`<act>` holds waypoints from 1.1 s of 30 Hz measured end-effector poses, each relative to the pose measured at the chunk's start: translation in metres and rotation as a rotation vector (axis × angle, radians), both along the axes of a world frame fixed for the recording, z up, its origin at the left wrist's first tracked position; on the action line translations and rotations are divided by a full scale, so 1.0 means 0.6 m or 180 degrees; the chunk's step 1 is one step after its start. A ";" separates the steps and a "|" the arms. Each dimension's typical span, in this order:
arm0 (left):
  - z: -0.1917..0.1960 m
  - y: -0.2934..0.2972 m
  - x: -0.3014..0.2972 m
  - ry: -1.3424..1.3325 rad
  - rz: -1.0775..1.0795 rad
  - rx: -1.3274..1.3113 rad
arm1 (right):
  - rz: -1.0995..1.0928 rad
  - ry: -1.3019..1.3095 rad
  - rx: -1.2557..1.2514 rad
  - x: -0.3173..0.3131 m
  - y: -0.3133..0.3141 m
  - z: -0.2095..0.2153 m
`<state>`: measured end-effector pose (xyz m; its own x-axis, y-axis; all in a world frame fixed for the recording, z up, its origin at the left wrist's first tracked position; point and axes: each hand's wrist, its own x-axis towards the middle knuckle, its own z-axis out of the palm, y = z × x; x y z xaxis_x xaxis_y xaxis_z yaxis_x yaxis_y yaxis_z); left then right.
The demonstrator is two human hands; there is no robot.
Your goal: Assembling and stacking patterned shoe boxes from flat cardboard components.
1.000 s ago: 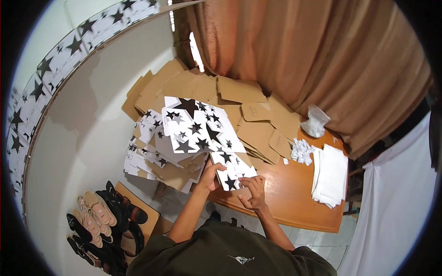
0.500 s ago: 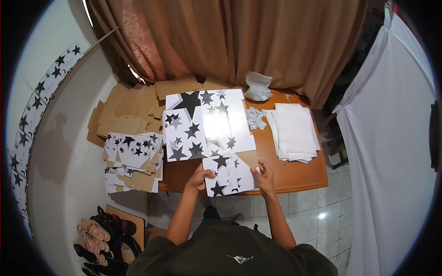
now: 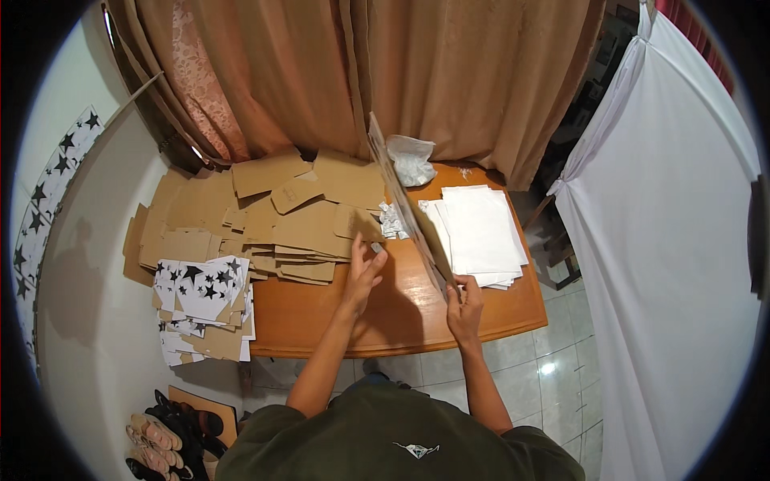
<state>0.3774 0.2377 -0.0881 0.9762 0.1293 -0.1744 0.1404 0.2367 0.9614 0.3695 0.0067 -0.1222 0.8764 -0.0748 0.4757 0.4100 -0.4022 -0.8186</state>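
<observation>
Item: flat cardboard sheet [image 3: 405,204], large, held on edge above the wooden table [image 3: 401,321] so that only its thin side shows, running from near the curtain [image 3: 361,72] down toward the person. Grip: right hand [image 3: 465,309] pinches the near lower corner between thumb and fingers; left hand [image 3: 365,272] is raised with fingers spread loosely, its tips close to the sheet's left face, and contact cannot be told. Handling note, as a judgement: a sheet this broad bows and swings when held by one corner, so the left hand should take a firm hold partway along the edge before it is turned or laid down, and the sheet should clear the piles on both sides. Surroundings, in descending size: stack of brown cardboard blanks [image 3: 265,216] to the left; white paper stack [image 3: 477,232] to the right, just beside the sheet; star-printed pieces [image 3: 204,301] at the table's left end; clear plastic bag [image 3: 411,159] at the far edge; small crumpled white scraps [image 3: 391,220] near the sheet's foot.
</observation>
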 end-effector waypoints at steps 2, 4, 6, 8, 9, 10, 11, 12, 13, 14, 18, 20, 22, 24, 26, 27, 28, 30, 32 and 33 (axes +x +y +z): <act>0.010 -0.005 0.040 -0.0105 -0.0124 -0.0052 | -0.0013 -0.0094 -0.0126 0.001 0.019 0.006; 0.002 -0.006 0.074 -0.0121 -0.0159 -0.0086 | -0.0059 -0.0177 -0.0251 0.004 0.032 0.011; -0.009 -0.005 0.092 -0.0148 -0.0152 -0.0317 | -0.0113 -0.0366 -0.0489 0.008 0.044 0.012; 0.009 -0.016 0.099 -0.0130 -0.0202 -0.0188 | -0.0171 -0.0306 -0.0547 0.012 0.049 0.001; 0.015 -0.019 0.103 -0.0115 -0.0215 -0.0039 | -0.0192 -0.0250 -0.0583 0.014 0.052 -0.005; 0.005 -0.017 0.113 -0.0234 -0.0129 -0.0202 | -0.0150 -0.0215 -0.0585 0.015 0.058 -0.008; -0.005 -0.014 0.116 -0.0228 -0.0136 -0.0213 | -0.0157 -0.0208 -0.0595 0.014 0.066 -0.010; -0.015 -0.012 0.118 -0.0329 -0.0163 -0.0039 | -0.0110 -0.0234 -0.0554 0.014 0.074 -0.012; -0.015 -0.011 0.118 -0.0423 -0.0198 0.0133 | -0.0071 -0.0250 -0.0514 0.012 0.081 -0.015; -0.012 -0.012 0.117 -0.0637 -0.0175 0.0321 | -0.0077 -0.0211 -0.0570 0.012 0.087 -0.019; -0.057 0.010 0.142 -0.1080 -0.0368 -0.0511 | -0.0129 0.0009 -0.0384 0.015 0.116 -0.015; -0.056 0.017 0.145 -0.1124 -0.0484 -0.0710 | -0.0180 -0.0188 -0.0602 0.018 0.116 -0.013; -0.047 0.021 0.145 -0.1258 -0.0598 -0.0892 | -0.0195 -0.0033 -0.0530 0.021 0.117 -0.006; -0.054 0.029 0.143 -0.1001 -0.0563 -0.0777 | -0.0202 0.0114 -0.0441 0.021 0.118 -0.005; -0.062 0.031 0.145 -0.0963 -0.0458 -0.0611 | -0.0325 0.0185 -0.0007 0.032 0.111 -0.009; -0.065 0.032 0.149 -0.0973 -0.0437 -0.0597 | -0.0301 0.0177 0.0003 0.037 0.108 -0.015; -0.065 0.031 0.152 -0.1114 -0.0405 -0.0382 | -0.0384 0.0331 0.0130 0.042 0.102 -0.020; -0.061 0.025 0.151 -0.1261 -0.0353 -0.0139 | -0.0441 0.0478 0.0277 0.050 0.080 -0.022; -0.038 0.023 0.145 -0.1137 -0.0455 0.0150 | -0.0176 0.0854 -0.0093 0.064 0.058 -0.006; -0.032 0.025 0.146 -0.1142 -0.0464 0.0185 | -0.0174 0.0847 -0.0057 0.071 0.055 0.008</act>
<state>0.4650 0.2529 -0.1073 0.9826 -0.0157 0.1848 -0.1789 0.1827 0.9667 0.4123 0.0394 -0.1173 0.9657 -0.1191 0.2308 0.1586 -0.4332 -0.8873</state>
